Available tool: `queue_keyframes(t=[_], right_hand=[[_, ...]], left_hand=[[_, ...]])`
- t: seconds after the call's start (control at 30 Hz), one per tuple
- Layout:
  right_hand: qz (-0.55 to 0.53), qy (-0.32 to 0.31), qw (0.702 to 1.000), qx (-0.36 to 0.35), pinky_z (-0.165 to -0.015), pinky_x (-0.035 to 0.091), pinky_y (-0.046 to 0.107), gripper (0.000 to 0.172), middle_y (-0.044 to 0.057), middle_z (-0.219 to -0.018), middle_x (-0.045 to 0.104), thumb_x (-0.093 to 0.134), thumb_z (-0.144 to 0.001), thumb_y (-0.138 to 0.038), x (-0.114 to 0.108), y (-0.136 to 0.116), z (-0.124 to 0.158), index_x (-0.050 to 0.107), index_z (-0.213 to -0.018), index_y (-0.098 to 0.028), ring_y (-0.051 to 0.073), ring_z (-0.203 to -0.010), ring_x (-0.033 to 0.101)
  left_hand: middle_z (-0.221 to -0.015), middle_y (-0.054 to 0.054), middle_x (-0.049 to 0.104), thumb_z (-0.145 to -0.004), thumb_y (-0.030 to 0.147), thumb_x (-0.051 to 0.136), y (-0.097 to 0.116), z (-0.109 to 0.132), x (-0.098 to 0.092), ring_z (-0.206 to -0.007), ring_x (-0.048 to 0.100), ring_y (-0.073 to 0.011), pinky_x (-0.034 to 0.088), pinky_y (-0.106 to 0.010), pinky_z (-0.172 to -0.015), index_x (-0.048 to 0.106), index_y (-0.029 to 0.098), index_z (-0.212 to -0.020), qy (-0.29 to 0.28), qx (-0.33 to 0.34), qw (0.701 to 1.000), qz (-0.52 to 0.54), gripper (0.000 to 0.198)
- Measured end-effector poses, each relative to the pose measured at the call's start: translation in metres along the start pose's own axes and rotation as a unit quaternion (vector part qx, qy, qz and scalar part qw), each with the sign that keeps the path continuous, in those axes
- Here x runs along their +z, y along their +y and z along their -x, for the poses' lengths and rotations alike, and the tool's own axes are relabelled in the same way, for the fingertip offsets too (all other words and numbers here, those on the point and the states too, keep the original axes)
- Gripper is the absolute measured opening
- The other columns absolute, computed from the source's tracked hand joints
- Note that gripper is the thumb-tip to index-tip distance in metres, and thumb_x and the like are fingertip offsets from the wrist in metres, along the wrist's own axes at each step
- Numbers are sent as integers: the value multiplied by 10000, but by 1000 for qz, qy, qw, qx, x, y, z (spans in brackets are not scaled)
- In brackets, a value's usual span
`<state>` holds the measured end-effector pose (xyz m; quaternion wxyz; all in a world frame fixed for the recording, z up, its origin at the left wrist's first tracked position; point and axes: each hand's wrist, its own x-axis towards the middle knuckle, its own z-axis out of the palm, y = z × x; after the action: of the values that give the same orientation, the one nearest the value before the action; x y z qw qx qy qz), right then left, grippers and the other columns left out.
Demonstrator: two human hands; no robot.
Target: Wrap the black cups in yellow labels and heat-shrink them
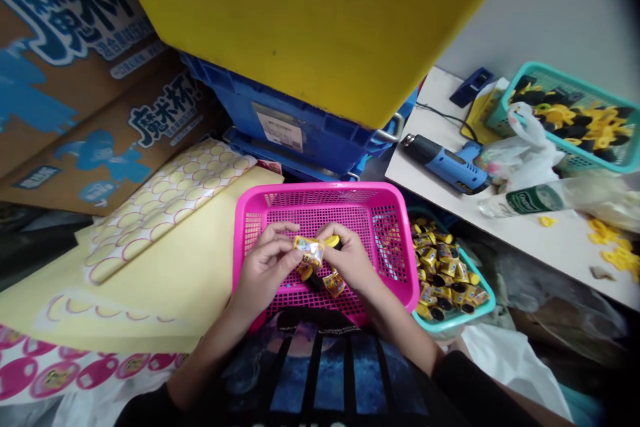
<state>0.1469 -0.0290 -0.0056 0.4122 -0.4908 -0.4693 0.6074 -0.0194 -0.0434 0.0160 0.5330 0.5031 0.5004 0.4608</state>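
Above a pink basket (pixel 327 188), I hold a small yellow-labelled container (pixel 310 250) between both hands. My left hand (pixel 264 270) pinches its left end with thumb and index finger. My right hand (pixel 350 260) has its fingers closed at the other end. Beside the right fingertips shows a round yellow cap (pixel 332 240); whether it belongs to the held piece I cannot tell. Below, inside the basket, lie a few similar pieces, one of them a yellow-labelled container (pixel 334 283), partly hidden by my hands.
A teal basket (pixel 487 310) of similar containers stands to the right. On the white table (pixel 435 203) lie a blue heat gun (pixel 447 163), a clear bottle (pixel 535 200) and a basket (pixel 530 70) of yellow and black parts. Sticker sheets (pixel 165 207), cartons (pixel 100 167) and stacked crates (pixel 290 120) surround the left and front.
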Motion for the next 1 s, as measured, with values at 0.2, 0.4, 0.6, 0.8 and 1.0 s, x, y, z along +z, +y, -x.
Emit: queue_keyframes(t=[0.2,0.4,0.6,0.8,1.0], right_hand=[[180,66,971,-140,-649,407,282,112,-3,-706,560,606,-785,-220,2,2,2,538,-700,-191,138,-689,513],[262,-8,946,-191,-994,436,461,372,91,-1159,447,466,-880,-152,-15,-7,14,435,-1242,-230,221,-1149,465],[131,33,969,-208,-884,529,371,527,81,-1205,499,718,-807,-224,-22,-3,23,393,-1219,-271,189,-1047,570],[193,10,944,-268,-905,538,401,328,59,-1105,640,686,-848,-212,-25,-8,25,581,-1157,-244,187,-1051,617],[212,3,919,-332,-887,560,405,362,64,-1110,665,668,-867,-187,-28,-6,26,611,-1213,-273,185,-1049,633]], left_hand=[[-1056,-76,595,-718,313,754,-7,-5,0,-930,571,-214,475,-316,-772,717,206,-649,-18,-47,998,-49,132],[-1030,-65,671,-801,382,701,-15,-7,3,-769,549,-141,415,-255,-653,746,194,-925,13,-163,982,90,229],[-746,-12,639,-752,357,759,-15,-7,5,-657,502,-114,398,-243,-629,737,172,-835,31,-190,973,129,204],[-910,-27,675,-720,337,780,-11,-8,10,-662,512,-91,431,-230,-630,743,194,-905,20,-189,963,193,237],[-1028,-39,680,-717,308,787,-9,-8,10,-697,570,-90,477,-213,-619,741,193,-913,16,-158,975,153,232]])
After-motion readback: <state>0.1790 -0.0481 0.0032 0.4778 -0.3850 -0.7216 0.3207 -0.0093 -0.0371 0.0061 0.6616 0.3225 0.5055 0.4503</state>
